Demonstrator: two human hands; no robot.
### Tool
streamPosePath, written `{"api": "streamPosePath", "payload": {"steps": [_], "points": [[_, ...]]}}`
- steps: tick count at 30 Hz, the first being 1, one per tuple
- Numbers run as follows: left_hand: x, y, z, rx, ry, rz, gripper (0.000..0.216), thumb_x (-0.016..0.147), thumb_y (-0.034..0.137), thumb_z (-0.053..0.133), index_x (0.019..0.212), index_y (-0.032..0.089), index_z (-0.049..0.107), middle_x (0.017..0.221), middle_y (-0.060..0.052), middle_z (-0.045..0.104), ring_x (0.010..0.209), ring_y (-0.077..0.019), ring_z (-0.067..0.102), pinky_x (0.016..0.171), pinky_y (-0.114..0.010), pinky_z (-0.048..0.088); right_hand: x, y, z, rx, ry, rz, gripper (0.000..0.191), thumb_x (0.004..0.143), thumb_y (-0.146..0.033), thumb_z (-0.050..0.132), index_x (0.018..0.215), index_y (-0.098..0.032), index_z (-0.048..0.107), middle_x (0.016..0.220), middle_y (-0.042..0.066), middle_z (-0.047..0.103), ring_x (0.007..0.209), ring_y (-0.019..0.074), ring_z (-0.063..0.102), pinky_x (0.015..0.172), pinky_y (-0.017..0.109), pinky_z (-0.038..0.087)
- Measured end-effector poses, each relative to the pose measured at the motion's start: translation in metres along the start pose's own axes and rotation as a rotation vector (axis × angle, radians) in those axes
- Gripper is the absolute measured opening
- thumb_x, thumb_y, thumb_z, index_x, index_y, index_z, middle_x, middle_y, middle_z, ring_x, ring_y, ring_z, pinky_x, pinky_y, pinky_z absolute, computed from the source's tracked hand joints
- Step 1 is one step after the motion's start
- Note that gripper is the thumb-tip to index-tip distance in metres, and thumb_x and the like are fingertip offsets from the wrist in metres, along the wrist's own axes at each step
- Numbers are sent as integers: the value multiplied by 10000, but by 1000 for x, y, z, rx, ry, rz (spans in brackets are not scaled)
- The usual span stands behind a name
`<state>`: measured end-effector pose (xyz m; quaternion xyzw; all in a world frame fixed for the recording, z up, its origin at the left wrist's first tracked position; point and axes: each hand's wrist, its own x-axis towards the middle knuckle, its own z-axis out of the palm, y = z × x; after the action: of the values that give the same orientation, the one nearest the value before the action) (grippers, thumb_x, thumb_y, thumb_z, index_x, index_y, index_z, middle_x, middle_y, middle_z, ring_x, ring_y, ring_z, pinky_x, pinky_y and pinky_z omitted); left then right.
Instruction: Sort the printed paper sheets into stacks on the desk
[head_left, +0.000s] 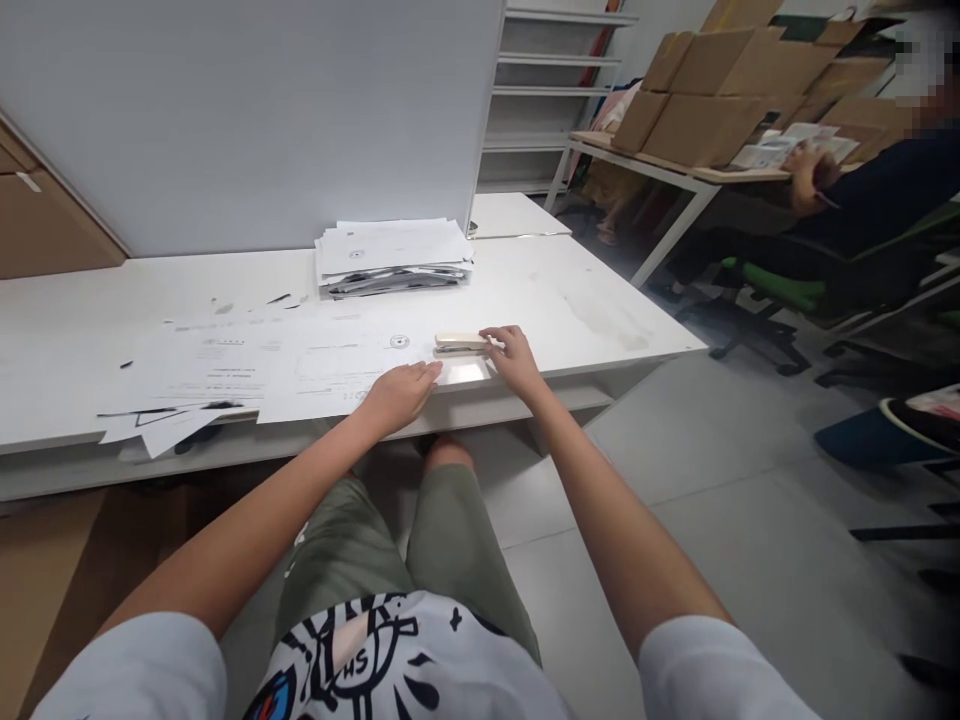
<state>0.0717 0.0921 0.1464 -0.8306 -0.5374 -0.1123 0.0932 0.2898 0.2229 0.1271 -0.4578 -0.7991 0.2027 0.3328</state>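
A cream stapler (pixel 459 344) lies on the white table close to its front edge, pointing left. My right hand (pixel 516 360) grips its right end between thumb and fingers. Flat on the right part of a printed sheet (pixel 315 375) rests my left hand (pixel 403 397), fingers stretched out toward the stapler and just short of it. That sheet carries a round stamp mark and hangs slightly over the table edge. Whether the stapler's jaw touches any paper is hidden from this angle.
Behind the stapler stands a thick stack of papers (pixel 394 250) against a grey partition (pixel 262 120). More loose sheets (pixel 214 365) overlap at the left, some past the edge. A cardboard box (pixel 56 225) sits far left. At right, a person (pixel 862 200) sits by a table with boxes (pixel 705 125).
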Motion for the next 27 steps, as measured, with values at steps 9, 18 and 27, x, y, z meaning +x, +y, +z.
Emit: {"api": "streamPosePath", "payload": {"steps": [9, 18, 27], "points": [[-31, -17, 6, -24, 116, -227, 480, 1033, 293, 210, 1427, 163, 450, 1372, -99, 597, 1286, -209, 553, 1082, -391, 462, -1, 10, 11, 113, 28, 10, 381, 877, -261, 384, 1195, -209, 588, 1249, 84, 600, 1052, 197, 597, 971, 366, 470], [2, 9, 13, 72, 0, -8, 416, 1011, 248, 340, 1352, 120, 541, 1419, -155, 542, 1330, -313, 499, 1086, -498, 426, -7, 5, 6, 140, 33, 2, 397, 841, -242, 430, 1205, -216, 588, 1265, 76, 599, 1052, 191, 602, 981, 349, 475], [-7, 13, 7, 50, -7, -1, 488, 981, 383, 446, 1354, 85, 548, 1399, -184, 552, 1320, -363, 491, 1066, -513, 418, -1, 16, 18, 284, 124, 4, 361, 801, -245, 475, 1119, -240, 646, 1207, 69, 629, 1002, 216, 620, 931, 416, 516]]}}
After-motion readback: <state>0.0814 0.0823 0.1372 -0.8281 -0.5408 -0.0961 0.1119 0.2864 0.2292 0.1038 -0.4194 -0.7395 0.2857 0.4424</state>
